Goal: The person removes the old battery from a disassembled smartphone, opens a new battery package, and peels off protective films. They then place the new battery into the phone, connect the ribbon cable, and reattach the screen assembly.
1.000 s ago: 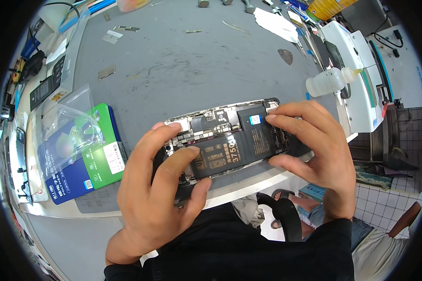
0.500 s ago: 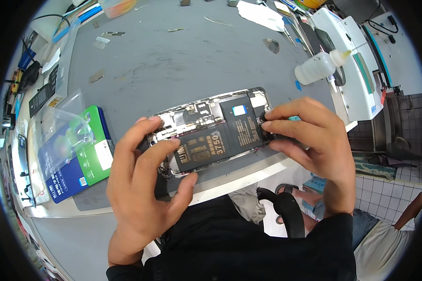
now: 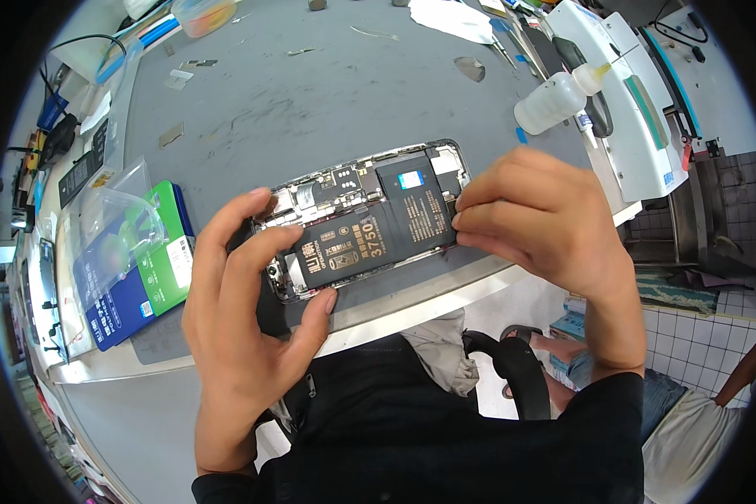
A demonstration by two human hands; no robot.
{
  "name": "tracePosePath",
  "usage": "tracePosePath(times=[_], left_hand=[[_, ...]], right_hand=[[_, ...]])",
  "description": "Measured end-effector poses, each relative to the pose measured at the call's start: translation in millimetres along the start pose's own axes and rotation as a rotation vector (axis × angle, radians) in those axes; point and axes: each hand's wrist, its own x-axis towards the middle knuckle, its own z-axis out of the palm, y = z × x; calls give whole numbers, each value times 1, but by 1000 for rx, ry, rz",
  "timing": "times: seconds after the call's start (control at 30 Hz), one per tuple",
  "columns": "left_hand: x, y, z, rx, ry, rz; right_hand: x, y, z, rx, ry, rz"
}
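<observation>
An opened smartphone lies tilted near the front edge of the grey mat, its circuit board and inner parts bare. A black L-shaped battery with gold print and a small blue-and-white sticker fills much of its frame. Around the phone's left end my left hand is spread in a grip, with fingertips on the far edge and inside and the thumb at the near edge. At the right end, my right hand has its fingertips pinched together; they hide whatever they hold or press.
To the left sit blue-and-green battery packaging and a clear plastic bag. A dropper bottle and a white machine stand at the right. Tweezers and small scraps lie farther back. Another person's leg shows beyond the table.
My right fingers have drawn tighter together at the phone's right end, and the teal bit seen among them is now hidden. My left hand keeps its grip. The whole view has shifted slightly.
</observation>
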Motion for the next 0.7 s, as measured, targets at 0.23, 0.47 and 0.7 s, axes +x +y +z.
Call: tracePosePath(times=[0.23, 0.47, 0.7], left_hand=[[-3, 2, -3, -48, -44, -69], [0, 1, -3, -26, -25, -41], [-1, 1, -4, -65, -57, -73]], right_hand=[[4, 2, -2, 2, -21, -70], [3, 3, -2, 2, -18, -97], [5, 3, -1, 8, -10, -124]])
